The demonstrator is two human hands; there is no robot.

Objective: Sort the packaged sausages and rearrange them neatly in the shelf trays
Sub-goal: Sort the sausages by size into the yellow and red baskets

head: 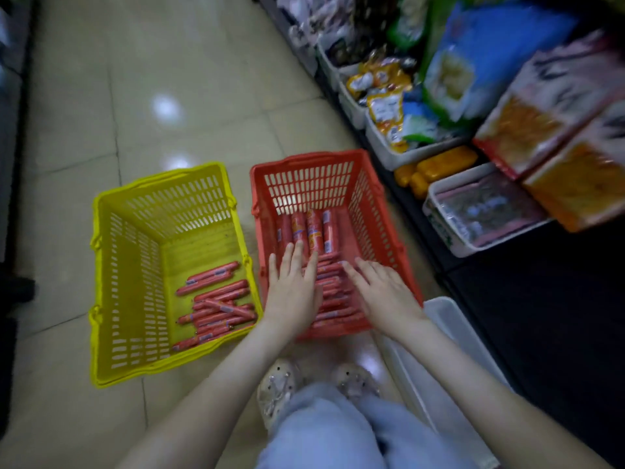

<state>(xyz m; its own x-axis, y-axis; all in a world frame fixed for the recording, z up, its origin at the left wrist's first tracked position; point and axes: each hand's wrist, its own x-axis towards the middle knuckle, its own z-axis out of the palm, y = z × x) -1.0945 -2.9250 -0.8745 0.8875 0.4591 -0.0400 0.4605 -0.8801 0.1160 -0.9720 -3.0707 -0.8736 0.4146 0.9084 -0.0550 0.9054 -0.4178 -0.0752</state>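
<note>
A red basket (378,231) stands on the floor and holds packaged red sausages: several thick ones (314,231) lie side by side at its far end, and thinner ones (333,292) are stacked crosswise nearer me. My left hand (292,286) lies flat with straight fingers on the sausages in the basket's left half. My right hand (378,292) rests with straight fingers on the thin stack at the right. A yellow basket (135,265) to the left holds a loose pile of thin sausages (216,306).
Shelf trays (473,245) with bagged goods and orange-yellow packs (443,165) run along the right. An empty white tray (453,360) lies on the floor by my right forearm. My shoes and knees are below the baskets. Tiled floor stretches to the left.
</note>
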